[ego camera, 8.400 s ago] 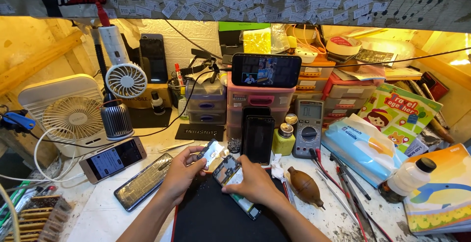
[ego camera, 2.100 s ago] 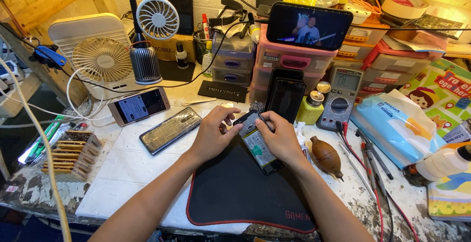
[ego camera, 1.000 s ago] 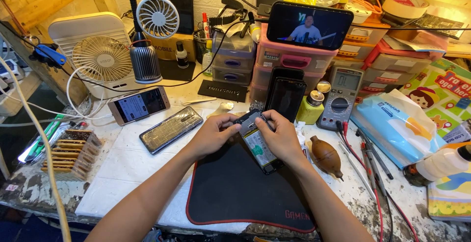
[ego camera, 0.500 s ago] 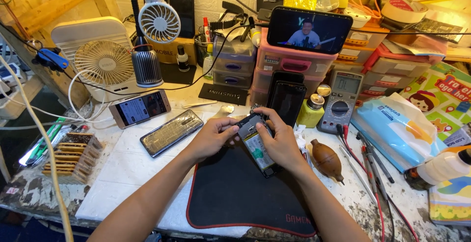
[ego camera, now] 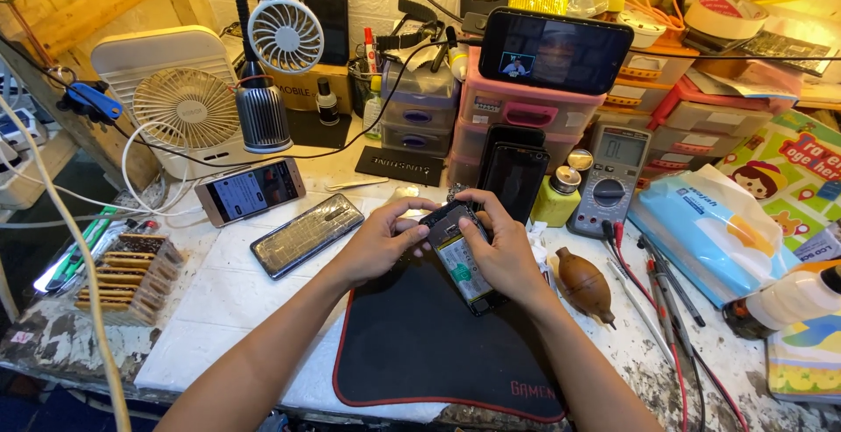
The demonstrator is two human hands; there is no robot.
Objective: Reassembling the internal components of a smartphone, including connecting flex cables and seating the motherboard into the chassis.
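Both hands are working on an opened phone (ego camera: 462,257) lying with its back off over the top edge of a black mat (ego camera: 420,344). The left hand (ego camera: 378,244) is gripping the phone's upper left corner, thumb and forefinger pinched against its edge. The right hand (ego camera: 501,252) is draped over the phone's right side, its fingers curled down onto the top end near the camera area; whether a small tool is sitting under those fingers cannot be told.

This looks like a step of loosening or seating a part at the phone's top end. The next move seems to call for a light, steady pull, with the left hand bracing the frame.

The phone is lying between the hands: at three o'clock from the left hand, at nine o'clock from the right. A brown rubber blower (ego camera: 585,285) is resting at three o'clock of the right hand, and another phone (ego camera: 307,234) at nine o'clock of the left.
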